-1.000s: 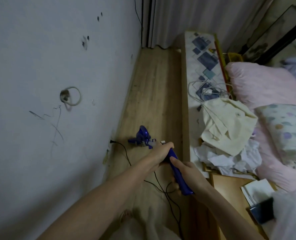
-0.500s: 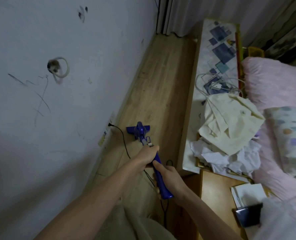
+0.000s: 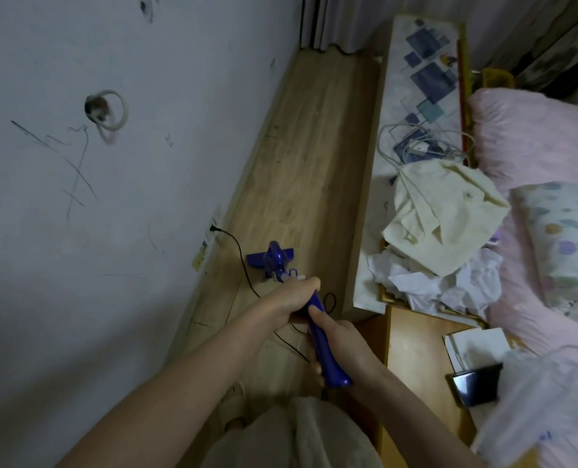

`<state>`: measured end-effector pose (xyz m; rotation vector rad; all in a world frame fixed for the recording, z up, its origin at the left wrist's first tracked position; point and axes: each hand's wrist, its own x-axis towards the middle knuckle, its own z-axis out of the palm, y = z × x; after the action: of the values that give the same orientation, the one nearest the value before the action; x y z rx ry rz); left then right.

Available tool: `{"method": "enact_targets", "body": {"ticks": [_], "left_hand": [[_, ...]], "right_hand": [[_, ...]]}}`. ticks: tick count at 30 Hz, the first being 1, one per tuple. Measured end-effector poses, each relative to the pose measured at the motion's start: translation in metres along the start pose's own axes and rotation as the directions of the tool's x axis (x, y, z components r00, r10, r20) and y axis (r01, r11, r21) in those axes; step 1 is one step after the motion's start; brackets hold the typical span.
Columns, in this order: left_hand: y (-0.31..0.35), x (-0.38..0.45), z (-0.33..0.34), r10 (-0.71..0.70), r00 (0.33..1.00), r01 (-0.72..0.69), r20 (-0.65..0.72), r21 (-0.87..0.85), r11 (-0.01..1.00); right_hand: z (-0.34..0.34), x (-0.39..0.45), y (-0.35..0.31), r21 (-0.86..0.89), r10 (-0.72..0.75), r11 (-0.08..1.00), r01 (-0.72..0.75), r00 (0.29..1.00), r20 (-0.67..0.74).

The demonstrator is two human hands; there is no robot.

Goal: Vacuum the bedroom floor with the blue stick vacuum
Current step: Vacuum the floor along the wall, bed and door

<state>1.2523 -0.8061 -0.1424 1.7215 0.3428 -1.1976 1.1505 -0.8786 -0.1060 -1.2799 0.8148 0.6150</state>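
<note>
Floor cleaning in progress along a narrow strip of wooden floor (image 3: pixel 318 136) between a marked white wall (image 3: pixel 95 231) on the left and a low bed-side ledge (image 3: pixel 368 231) on the right. Both hands are wrapped around the handle of the blue stick vacuum (image 3: pixel 318 327): the left hand (image 3: pixel 292 298) grips it at the farther point, fingers curled over the top, and the right hand (image 3: pixel 338 339) grips nearer the butt end, thumb laid along the shaft. The vacuum's floor head (image 3: pixel 269 260) rests on the boards near the wall, just right of the black power cord (image 3: pixel 238 251), which runs from a wall plug (image 3: pixel 213 228) and trails back under the hands. Judged from this view, the head sits in the near part of the strip, so the long stretch toward the far curtain (image 3: pixel 348 21) appears yet to be covered; no debris is clear enough to show which boards are already done. On the right, a cream cloth (image 3: pixel 439 211), crumpled paper (image 3: pixel 426 285) and pink bedding (image 3: pixel 534 136) lie above floor level, well apart from the head.
</note>
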Motion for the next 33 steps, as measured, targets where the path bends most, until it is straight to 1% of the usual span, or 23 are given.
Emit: {"method": "enact_targets", "body": {"ticks": [2,4,6,7,9,12,16,19,24,27,30,33], "left_hand": [[0.005,0.004,-0.006,-0.001,1.000,0.001,-0.024,0.000,1.000],[0.004,0.005,-0.013,-0.003,0.999,0.003,-0.036,0.004,1.000],[-0.002,0.003,-0.023,-0.022,0.999,0.022,-0.032,0.013,1.000],[-0.007,0.002,-0.027,-0.036,0.999,0.037,-0.023,0.011,0.999],[-0.013,-0.001,-0.033,-0.066,0.998,0.066,0.005,-0.013,0.998],[-0.005,0.001,-0.038,-0.071,0.997,0.072,0.021,-0.075,0.995],[0.021,0.011,-0.036,-0.054,0.998,0.052,-0.013,-0.131,0.990],[0.029,0.022,-0.029,-0.050,0.998,0.041,-0.041,-0.192,0.980],[0.049,0.041,-0.010,-0.046,0.994,0.011,-0.103,-0.312,0.950],[0.070,0.043,0.001,-0.022,0.994,-0.027,-0.110,-0.429,0.903],[0.088,0.054,0.009,-0.035,0.997,-0.002,-0.071,-0.464,0.886],[0.114,0.068,0.019,-0.046,0.999,0.044,0.010,-0.540,0.840]], "right_hand": [[0.007,0.008,-0.004,0.012,0.017,1.000,-0.017,1.000,-0.026],[0.019,0.011,-0.005,0.017,0.074,0.997,-0.073,0.995,-0.064],[0.032,0.007,-0.003,-0.026,0.115,0.993,-0.117,0.990,-0.081],[0.037,0.004,-0.001,-0.062,0.107,0.992,-0.113,0.990,-0.094],[0.043,-0.003,0.002,-0.139,0.042,0.988,-0.062,0.990,-0.138],[0.042,0.000,-0.011,-0.263,-0.032,0.965,-0.014,0.985,-0.171],[0.028,0.012,-0.042,-0.277,-0.036,0.961,-0.009,0.987,-0.157],[0.010,0.021,-0.055,-0.353,-0.025,0.935,-0.024,0.991,-0.135],[-0.031,0.034,-0.094,-0.504,0.038,0.860,-0.082,0.994,-0.098],[-0.050,0.042,-0.120,-0.638,0.015,0.768,-0.066,0.996,-0.085],[-0.076,0.056,-0.141,-0.749,-0.014,0.662,-0.030,0.998,-0.053],[-0.105,0.072,-0.161,-0.836,-0.067,0.549,0.001,0.997,-0.043]]}}
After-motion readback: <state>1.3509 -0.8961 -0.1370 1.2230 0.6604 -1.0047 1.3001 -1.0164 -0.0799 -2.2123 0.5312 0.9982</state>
